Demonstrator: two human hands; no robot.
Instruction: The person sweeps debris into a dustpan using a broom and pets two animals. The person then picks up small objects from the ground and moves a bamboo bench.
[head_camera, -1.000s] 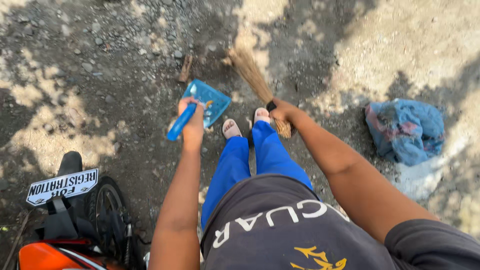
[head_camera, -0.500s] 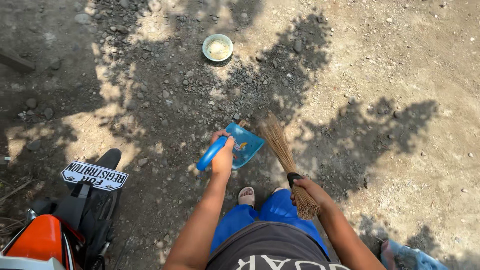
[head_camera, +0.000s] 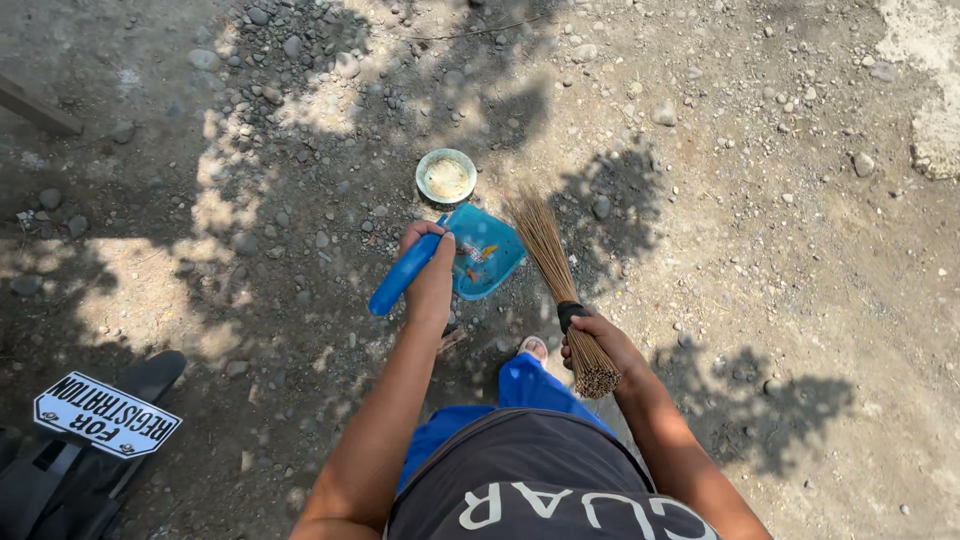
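Observation:
My left hand (head_camera: 431, 270) grips the handle of a blue plastic dustpan (head_camera: 480, 255), held above the gravel with a little debris in its scoop. My right hand (head_camera: 598, 345) is closed round the bound end of a straw stick broom (head_camera: 548, 250), whose bristles point away from me, just right of the dustpan. A small round tin lid or bowl (head_camera: 446, 177) lies on the ground just beyond the dustpan. My blue trousers and one sandalled foot (head_camera: 532, 349) show below the hands.
Stony dirt ground with patches of tree shadow lies all around. The rear of a parked motorcycle with a white plate (head_camera: 105, 413) stands at the lower left. A dark plank end (head_camera: 35, 108) lies at the far left.
The view has moved forward over the ground: the round tin is now close in front of the dustpan, and the motorcycle and blue cloth bundle have dropped back out of view.

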